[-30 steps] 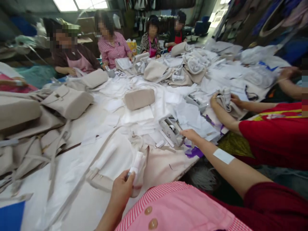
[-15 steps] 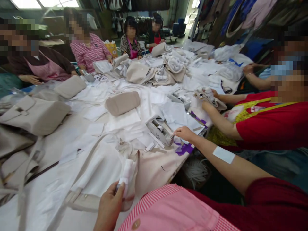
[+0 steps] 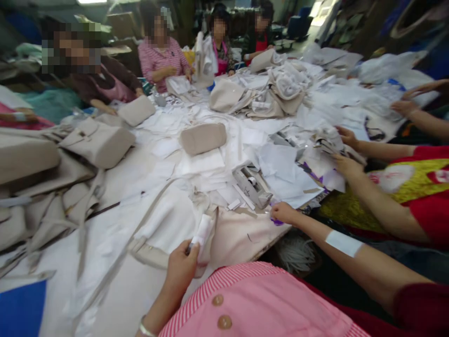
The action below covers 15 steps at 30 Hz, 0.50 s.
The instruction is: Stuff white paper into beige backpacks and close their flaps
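A light beige handbag (image 3: 150,255) lies on the table in front of me, with white wrapping over part of it. My left hand (image 3: 182,264) is closed on a white-wrapped part (image 3: 203,229) at the bag's right side, thumb on top. At the table's near edge, my right hand (image 3: 285,213) has its fingers pinched together, just past the end of a grey tape dispenser (image 3: 257,194). A small clear piece, apparently tape, shows at the fingertips. The dispenser holds a roll (image 3: 251,180) and stands apart from the bag.
Beige bags (image 3: 101,145) crowd the left, and another bag (image 3: 203,139) lies mid-table among white paper sheets (image 3: 199,164). A co-worker's hands (image 3: 347,159) handle a bag at my right. Other people sit across the table behind a heap of bags (image 3: 284,96).
My view has turned left, so the table appears shifted right. My right hand has drawn slightly away from the dispenser's end. My left hand keeps its hold on the wrapped part.
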### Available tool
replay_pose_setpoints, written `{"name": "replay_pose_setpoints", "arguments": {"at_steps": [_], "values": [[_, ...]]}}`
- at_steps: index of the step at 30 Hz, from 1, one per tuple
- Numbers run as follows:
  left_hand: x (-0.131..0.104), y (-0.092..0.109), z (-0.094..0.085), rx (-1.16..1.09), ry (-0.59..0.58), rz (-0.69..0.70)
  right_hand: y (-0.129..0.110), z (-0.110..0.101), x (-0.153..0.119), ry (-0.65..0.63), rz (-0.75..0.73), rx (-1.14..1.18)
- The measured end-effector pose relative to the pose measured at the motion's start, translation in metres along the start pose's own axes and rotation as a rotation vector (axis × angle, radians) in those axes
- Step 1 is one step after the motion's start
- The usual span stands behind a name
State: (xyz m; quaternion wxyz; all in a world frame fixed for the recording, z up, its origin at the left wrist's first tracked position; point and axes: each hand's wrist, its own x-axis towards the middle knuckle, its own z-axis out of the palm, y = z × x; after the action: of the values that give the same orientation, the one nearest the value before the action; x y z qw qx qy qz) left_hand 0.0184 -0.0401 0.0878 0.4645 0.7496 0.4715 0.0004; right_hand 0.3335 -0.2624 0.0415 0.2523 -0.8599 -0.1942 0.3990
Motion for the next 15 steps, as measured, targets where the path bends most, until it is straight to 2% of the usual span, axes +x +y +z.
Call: {"name": "replay_pose_setpoints", "arguments": {"at_steps": [2, 4, 6, 8, 10, 12, 15], "values": [[-0.003, 0.0, 0.002, 0.031, 0.029, 0.038, -0.024, 0.02, -0.016, -0.162, -0.101, 0.013], [-0.004, 0.0, 0.004, 0.047, 0.057, 0.067, -0.059, 0.045, -0.032, -0.315, -0.21, 0.083], [-0.005, -0.001, 0.006, 0.055, 0.084, 0.069, -0.1, 0.073, -0.047, -0.391, -0.3, 0.137], [-0.006, -0.002, 0.008, 0.051, 0.107, 0.07, -0.136, 0.1, -0.058, -0.399, -0.35, 0.16], [-0.009, -0.002, 0.009, 0.043, 0.123, 0.093, -0.16, 0.123, -0.064, -0.377, -0.339, 0.169], [-0.011, -0.002, 0.009, 0.047, 0.131, 0.127, -0.171, 0.138, -0.065, -0.349, -0.305, 0.156], [-0.012, -0.001, 0.008, 0.064, 0.133, 0.153, -0.172, 0.15, -0.064, -0.301, -0.27, 0.119]]}}
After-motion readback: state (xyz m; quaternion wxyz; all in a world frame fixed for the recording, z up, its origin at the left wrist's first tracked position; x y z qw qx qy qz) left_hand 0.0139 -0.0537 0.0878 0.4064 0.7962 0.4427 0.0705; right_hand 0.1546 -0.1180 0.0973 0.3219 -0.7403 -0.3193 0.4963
